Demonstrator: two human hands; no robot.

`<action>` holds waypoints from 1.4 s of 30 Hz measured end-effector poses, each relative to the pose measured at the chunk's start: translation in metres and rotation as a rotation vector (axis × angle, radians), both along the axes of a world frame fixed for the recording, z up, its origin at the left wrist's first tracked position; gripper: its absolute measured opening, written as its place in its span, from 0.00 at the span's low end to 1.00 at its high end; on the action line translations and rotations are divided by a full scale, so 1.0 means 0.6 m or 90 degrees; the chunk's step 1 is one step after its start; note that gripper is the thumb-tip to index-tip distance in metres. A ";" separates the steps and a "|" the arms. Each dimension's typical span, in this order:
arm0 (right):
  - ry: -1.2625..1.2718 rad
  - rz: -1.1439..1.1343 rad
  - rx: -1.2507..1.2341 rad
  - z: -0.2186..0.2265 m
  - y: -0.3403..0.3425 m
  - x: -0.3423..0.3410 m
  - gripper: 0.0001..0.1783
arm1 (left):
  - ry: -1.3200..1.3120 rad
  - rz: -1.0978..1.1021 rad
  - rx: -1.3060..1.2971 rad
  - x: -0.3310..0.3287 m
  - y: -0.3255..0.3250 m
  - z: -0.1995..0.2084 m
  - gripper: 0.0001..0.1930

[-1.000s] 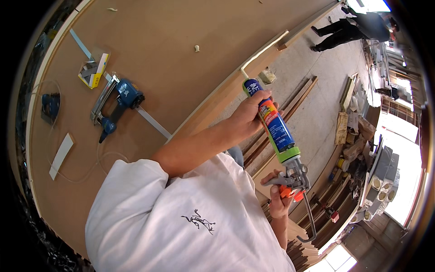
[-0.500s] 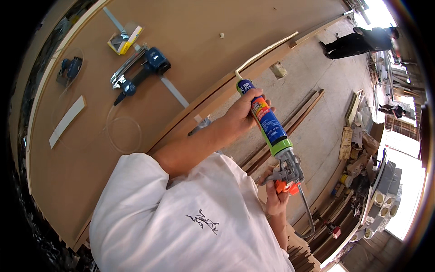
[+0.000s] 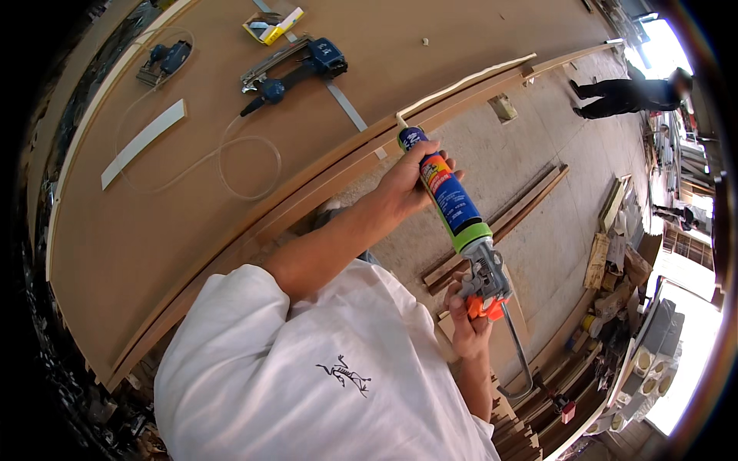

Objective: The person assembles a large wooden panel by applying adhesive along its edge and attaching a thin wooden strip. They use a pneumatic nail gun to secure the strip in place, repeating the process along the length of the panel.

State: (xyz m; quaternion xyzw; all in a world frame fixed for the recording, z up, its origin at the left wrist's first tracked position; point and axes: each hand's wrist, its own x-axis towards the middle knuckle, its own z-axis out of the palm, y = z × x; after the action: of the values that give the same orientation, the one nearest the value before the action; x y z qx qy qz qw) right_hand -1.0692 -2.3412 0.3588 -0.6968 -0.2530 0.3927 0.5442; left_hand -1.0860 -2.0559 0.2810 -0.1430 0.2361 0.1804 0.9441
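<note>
A caulking gun (image 3: 486, 269) with a green collar, grey body and orange trigger carries a blue sealant cartridge (image 3: 453, 201). My left hand (image 3: 415, 178) is wrapped round the cartridge near its front end. Lower down, my right hand (image 3: 470, 319) is closed round the gun's handle and trigger; the pulling rod bends down beside it. The nozzle tip (image 3: 400, 121) touches the edge of a large brown panel (image 3: 330, 223). From the tip a cream bead of adhesive (image 3: 469, 84) runs along that edge toward the far right.
On the panel lie a blue nail gun (image 3: 300, 73), a second blue tool (image 3: 165, 61), a yellow box (image 3: 273, 25), a white strip (image 3: 144, 144) and a clear hose (image 3: 250, 165). Wooden strips (image 3: 500, 227) rest on the floor. A person in dark clothes (image 3: 634, 96) stands far right.
The nozzle has travelled along the panel edge toward my near left, and the bead behind it is longer. My view has shifted, so tools on the panel appear farther right. Both hands keep their grip.
</note>
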 end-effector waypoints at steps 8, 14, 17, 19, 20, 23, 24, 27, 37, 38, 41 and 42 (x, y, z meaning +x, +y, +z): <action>-0.027 0.048 0.004 -0.007 -0.015 -0.063 0.27 | -0.015 -0.004 0.029 -0.077 -0.007 0.001 0.12; 0.097 -0.032 0.045 0.042 0.029 -0.181 0.24 | -0.050 -0.038 0.009 -0.154 -0.002 -0.006 0.11; 0.001 -0.029 0.030 0.019 0.012 -0.237 0.22 | -0.072 -0.065 0.007 -0.203 0.003 -0.003 0.12; -0.019 -0.029 0.021 0.030 0.018 -0.282 0.21 | -0.077 -0.085 -0.018 -0.236 0.001 -0.006 0.12; -0.030 -0.028 0.016 0.035 0.021 -0.306 0.20 | -0.079 -0.095 -0.032 -0.254 0.001 -0.008 0.12; -0.097 -0.038 -0.029 0.029 0.009 -0.376 0.23 | -0.053 -0.123 -0.027 -0.302 -0.001 -0.004 0.13; -0.029 -0.097 -0.015 0.051 0.032 -0.412 0.22 | -0.051 -0.135 -0.032 -0.318 -0.002 -0.005 0.13; -0.055 -0.125 -0.059 0.050 0.021 -0.469 0.21 | -0.052 -0.164 -0.036 -0.360 -0.004 -0.005 0.13; -0.025 -0.119 -0.036 0.059 0.007 -0.567 0.21 | -0.032 -0.171 -0.024 -0.463 -0.020 0.012 0.13; -0.031 -0.134 -0.045 0.061 0.008 -0.578 0.21 | -0.027 -0.169 -0.018 -0.470 -0.023 0.011 0.13; -0.046 -0.119 -0.071 0.060 -0.002 -0.583 0.21 | 0.015 -0.177 -0.016 -0.489 -0.022 0.023 0.12; -0.048 -0.104 -0.082 0.059 -0.006 -0.588 0.21 | 0.009 -0.176 -0.013 -0.497 -0.024 0.023 0.12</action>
State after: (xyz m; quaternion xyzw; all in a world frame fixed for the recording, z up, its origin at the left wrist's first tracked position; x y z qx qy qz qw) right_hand -1.4218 -2.3448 0.3945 -0.7629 -0.1901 0.3361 0.5185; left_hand -1.3843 -2.0701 0.2947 -0.1171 0.2620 0.0475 0.9567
